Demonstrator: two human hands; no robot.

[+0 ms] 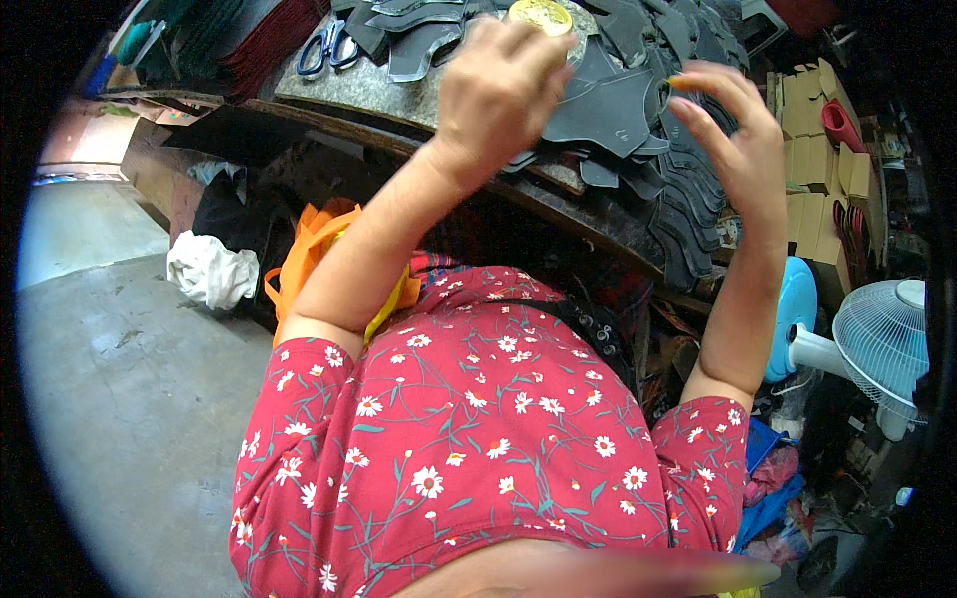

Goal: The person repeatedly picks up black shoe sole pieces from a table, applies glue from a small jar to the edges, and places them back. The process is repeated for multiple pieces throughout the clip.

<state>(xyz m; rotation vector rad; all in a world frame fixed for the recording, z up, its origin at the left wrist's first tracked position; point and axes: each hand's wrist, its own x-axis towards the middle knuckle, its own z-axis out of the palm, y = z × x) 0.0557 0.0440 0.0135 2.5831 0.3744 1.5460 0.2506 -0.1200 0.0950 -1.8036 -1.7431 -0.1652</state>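
Nearest the camera is the person's torso in a red floral shirt (478, 439), with both forearms rising from it toward the table (399, 95).

Left of the body, on the concrete floor (120, 399), lie a crumpled white cloth (209, 269) and an orange bag (309, 249). To the right stand a white electric fan (882, 344) and a blue round object (796, 299), with cardboard boxes (812, 149) stacked beyond them.

Hand state: the left hand (498, 90) is curled, knuckles toward the camera, over the upper edge of a dark grey cut piece (603, 105). Whether its fingers pinch that piece cannot be told, since they are hidden behind the hand. The right hand (733, 140) is raised just right of the same piece, fingers spread and bent, holding nothing visible; a small orange-yellow spot shows at one fingertip.

Work item location: the cut piece lies on top of a fanned stack of similar dark grey pieces (688, 209) that runs along the table edge between the two hands. A round yellow-topped tin (541, 14) sits just beyond the left hand. Farther left on the table rest blue-handled scissors (327, 48) and more grey pieces.

Assessment: the step in hand appears to be treating or separating the top piece of the stack. The next move likely calls for the right hand to descend onto the piece while the left steadies it.
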